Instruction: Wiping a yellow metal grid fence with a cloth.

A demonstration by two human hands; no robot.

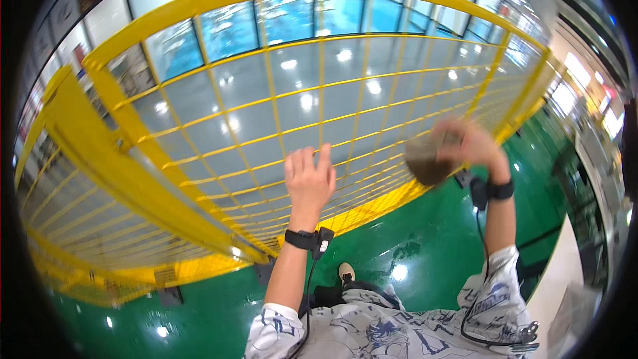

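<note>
My left hand [310,179] is raised in front of a yellow wire mesh fence [274,94], fingers apart and nothing in it; whether the fingertips touch the mesh I cannot tell. To the right, my right hand [466,143] is blurred and grips a brownish-grey cloth or pad [427,162], whose exact kind the blur hides. That item is at the fence's lower right part. A black strap with a small cabled device is on each wrist.
A thick yellow post [124,179] stands at left, with another mesh panel beyond it. The floor on my side is shiny green [379,254]. Behind the fence lie a grey floor and glass panels. A white board or table edge [560,264] is at lower right.
</note>
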